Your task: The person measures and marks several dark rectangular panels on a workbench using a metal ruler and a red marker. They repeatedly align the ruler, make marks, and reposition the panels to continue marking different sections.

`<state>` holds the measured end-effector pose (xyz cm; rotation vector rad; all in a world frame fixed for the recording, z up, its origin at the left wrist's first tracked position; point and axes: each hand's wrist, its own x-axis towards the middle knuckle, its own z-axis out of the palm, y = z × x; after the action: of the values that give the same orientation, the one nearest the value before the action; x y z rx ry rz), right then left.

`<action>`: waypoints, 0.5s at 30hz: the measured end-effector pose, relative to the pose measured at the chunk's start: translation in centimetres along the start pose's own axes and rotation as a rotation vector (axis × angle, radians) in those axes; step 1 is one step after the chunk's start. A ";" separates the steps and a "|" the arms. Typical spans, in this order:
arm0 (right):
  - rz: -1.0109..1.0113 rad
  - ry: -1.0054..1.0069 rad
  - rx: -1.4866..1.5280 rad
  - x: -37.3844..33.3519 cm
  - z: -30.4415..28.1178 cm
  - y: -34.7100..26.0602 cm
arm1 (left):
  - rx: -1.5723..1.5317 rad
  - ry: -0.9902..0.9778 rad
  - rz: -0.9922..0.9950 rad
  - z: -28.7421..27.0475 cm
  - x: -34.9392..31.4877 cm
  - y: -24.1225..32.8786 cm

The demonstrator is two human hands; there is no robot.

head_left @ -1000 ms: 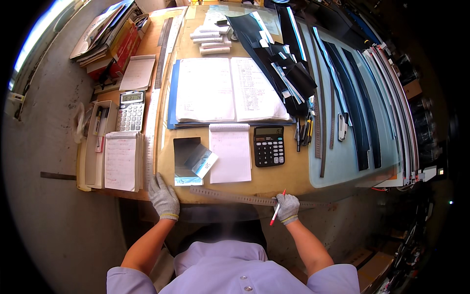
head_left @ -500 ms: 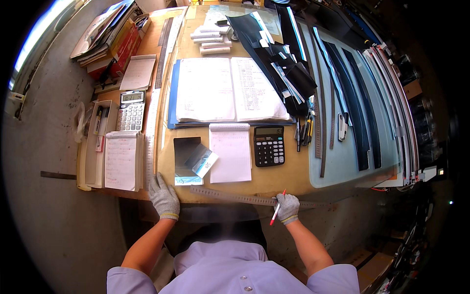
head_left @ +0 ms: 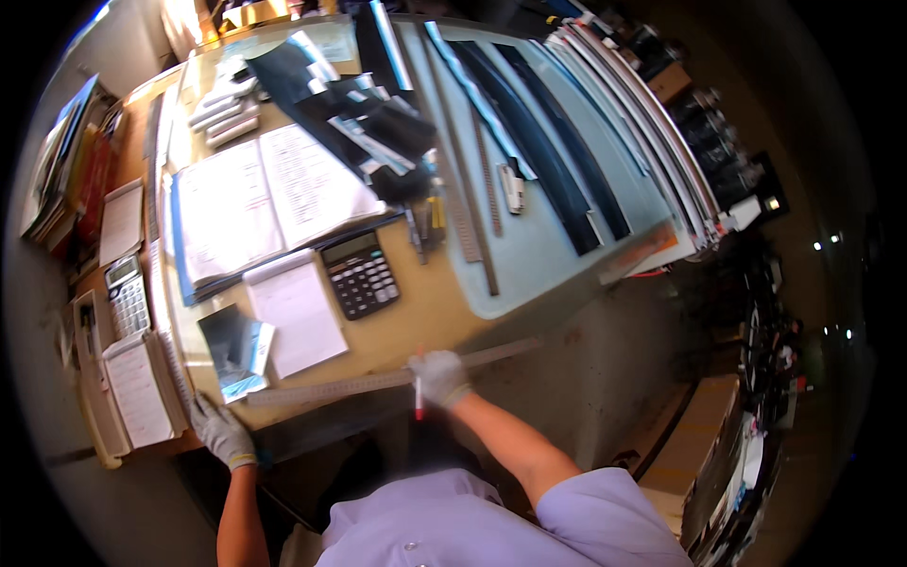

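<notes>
Gloves (head_left: 231, 444) of grey knit cover what I watch remotely: the left hand (head_left: 221, 431) lies flat-fingered at the smooth table (head_left: 427, 310)'s edge; the right hand (head_left: 439, 378), blurred, curls around a slim red-and-white pen (head_left: 419, 404), beside a thin, straight ruler (head_left: 331, 386) along the near edge.

Strong light comes from the far left, and it makes the open book (head_left: 274, 203) very bright. Toward the right the room is dim, with a few small lights (head_left: 848, 333). Below the table (head_left: 430, 307) lies dark shadow. To me the right hand (head_left: 440, 378), with its pen (head_left: 419, 402), and the ruler (head_left: 331, 386) look blurred. Straight edges bend toward the black rim.
</notes>
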<state>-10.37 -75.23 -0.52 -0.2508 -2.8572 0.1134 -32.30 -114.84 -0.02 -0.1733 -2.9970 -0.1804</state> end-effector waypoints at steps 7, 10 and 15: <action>0.042 0.012 0.194 0.0 0.5 0.8 | 0.025 0.295 -0.060 3.3 -1.0 -1.6; 0.056 -0.079 0.148 -1.3 -1.4 4.1 | 0.024 0.395 -0.072 3.4 -5.0 3.0; 0.253 -0.001 0.239 -9.9 -9.0 19.2 | -0.210 0.417 0.205 1.9 -13.7 21.0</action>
<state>4.56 -57.64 3.58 -0.5592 -2.7647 0.4997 -16.46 -95.35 -1.52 -0.4070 -2.5230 -0.4485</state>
